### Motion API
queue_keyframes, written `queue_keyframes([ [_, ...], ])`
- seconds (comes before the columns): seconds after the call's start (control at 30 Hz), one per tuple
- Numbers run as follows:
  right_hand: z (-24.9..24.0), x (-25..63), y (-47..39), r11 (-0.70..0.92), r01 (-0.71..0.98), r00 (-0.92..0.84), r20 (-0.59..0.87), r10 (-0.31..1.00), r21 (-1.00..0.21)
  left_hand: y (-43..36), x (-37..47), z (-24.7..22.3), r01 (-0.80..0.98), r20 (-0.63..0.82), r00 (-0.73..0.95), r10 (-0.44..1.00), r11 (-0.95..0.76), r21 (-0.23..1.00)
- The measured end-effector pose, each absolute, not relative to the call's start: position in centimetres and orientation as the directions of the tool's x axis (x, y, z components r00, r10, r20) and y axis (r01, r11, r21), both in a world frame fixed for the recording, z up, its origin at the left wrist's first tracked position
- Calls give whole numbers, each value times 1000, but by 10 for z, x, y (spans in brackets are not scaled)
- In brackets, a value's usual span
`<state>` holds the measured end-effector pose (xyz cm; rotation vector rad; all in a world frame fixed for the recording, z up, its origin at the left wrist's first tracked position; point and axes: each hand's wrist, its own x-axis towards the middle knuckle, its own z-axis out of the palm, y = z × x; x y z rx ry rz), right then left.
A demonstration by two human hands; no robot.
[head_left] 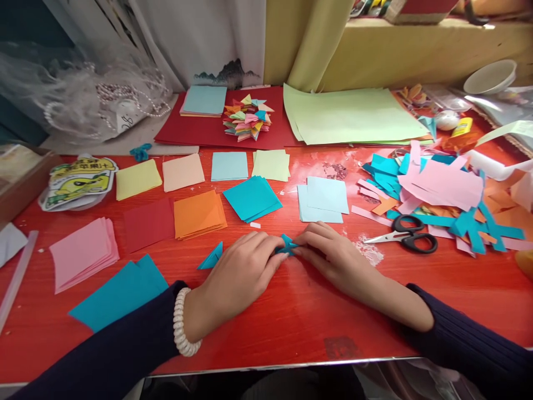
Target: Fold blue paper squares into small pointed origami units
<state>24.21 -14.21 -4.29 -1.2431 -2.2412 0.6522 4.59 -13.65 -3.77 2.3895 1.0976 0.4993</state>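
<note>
Between my two hands is a small folded piece of blue paper (287,244), pinched from both sides just above the red table. My left hand (245,264) has its fingers closed on the piece's left end. On the right end, the thumb and fingers of my right hand (333,255) are pressed together. Fingertips cover part of the folds. Another folded blue paper triangle (211,256) rests just left of my left hand. Beyond my hands lie a stack of blue paper squares (252,198) and some light blue squares (327,197).
Pink squares (83,254), orange squares (197,215) and larger blue sheets (120,291) lie to the left. Scissors (406,235) sit right, beside a heap of paper scraps (441,183). At the back, a multicoloured folded-paper cluster (249,118) stands on red card (175,129).
</note>
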Motion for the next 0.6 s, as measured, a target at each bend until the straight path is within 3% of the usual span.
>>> queue_keyframes([
  [0.33,-42,242,-142,516,576,-495,233,837,-633,-135,53,-33,616,165,597,785,-581,532],
  [0.6,-45,242,-142,466,582,-479,182,858,-666,-130,59,-25,519,55,525,849,-371,770],
])
